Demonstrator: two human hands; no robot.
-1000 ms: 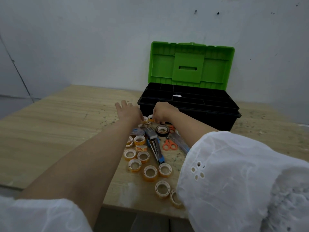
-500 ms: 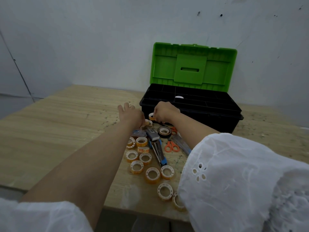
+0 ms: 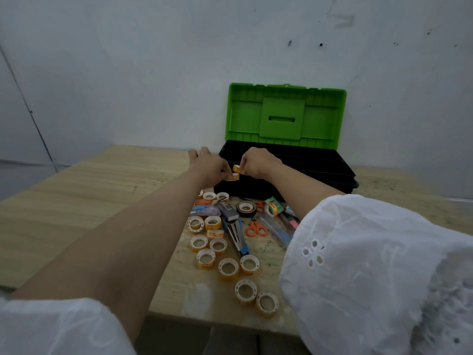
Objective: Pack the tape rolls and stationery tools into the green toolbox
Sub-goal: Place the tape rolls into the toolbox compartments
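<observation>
Pinching ring-shaped orange tape rolls (image 3: 237, 169), left hand (image 3: 208, 165) and right hand (image 3: 258, 162) hover before the plastic green toolbox (image 3: 285, 116)

Small orange tape rolls (image 3: 228, 269) lying on the table (image 3: 76, 201): twelve, one of them resting on its edge. Rolls of the same kind off the table: two, the lower held roll (image 3: 232, 177) pinched by the left hand (image 3: 208, 165), the upper held roll (image 3: 238, 169) by the right hand (image 3: 258, 162). Black tape roll (image 3: 246, 207): one. Green-labelled tape roll (image 3: 273, 208): one. Orange-handled scissors (image 3: 256, 228): one pair plainly seen; other orange handles in the heap cannot be counted. Blue stapler (image 3: 239, 238): one. Green toolbox (image 3: 285, 111): one.
</observation>
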